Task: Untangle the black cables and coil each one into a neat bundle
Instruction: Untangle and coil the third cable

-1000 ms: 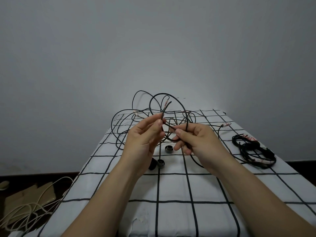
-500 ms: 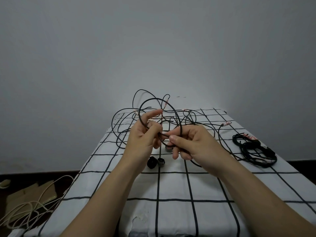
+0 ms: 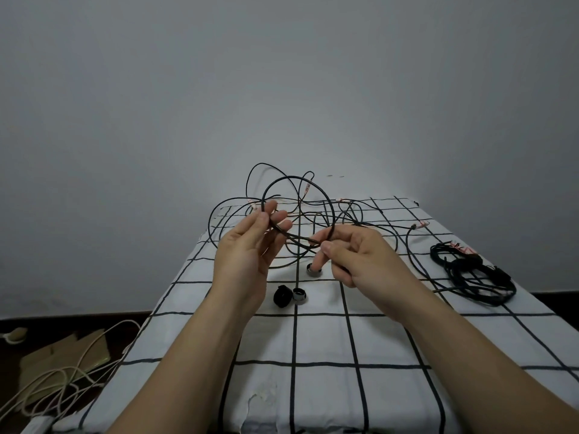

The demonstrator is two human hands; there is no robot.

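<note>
1. Two bare hands are raised above the far half of a table (image 3: 313,339) covered with a white cloth marked by a black grid. Both forearms reach in from the lower edge of the view.
2. The left hand (image 3: 247,252) is held upright, palm turned inward and fingers pointing up. A black cable (image 3: 293,176) is pinched between its thumb and fingertips.
3. The right hand (image 3: 360,258) is held lower and more level, its back turned upward. The same cable is pinched between its thumb and forefinger, just beside the left hand's grip. The other fingers are curled loosely beneath.
4. A round loop is formed by the held cable, rising above both hands against the grey wall (image 3: 282,73).
5. A tangle of black cables (image 3: 344,211) is spread over the far end of the table behind the hands, with some strands arching upward.
6. A coiled bundle (image 3: 470,277) of black cable lies near the table's right edge, well apart from the hands.
7. A black ring (image 3: 281,296) and a silver ring (image 3: 299,296) lie touching on the cloth below the hands. A third ring (image 3: 313,270) is partly hidden by a right fingertip.
8. Pale cords (image 3: 47,380) are strewn over cardboard (image 3: 62,355) on the dark floor at left.
</note>
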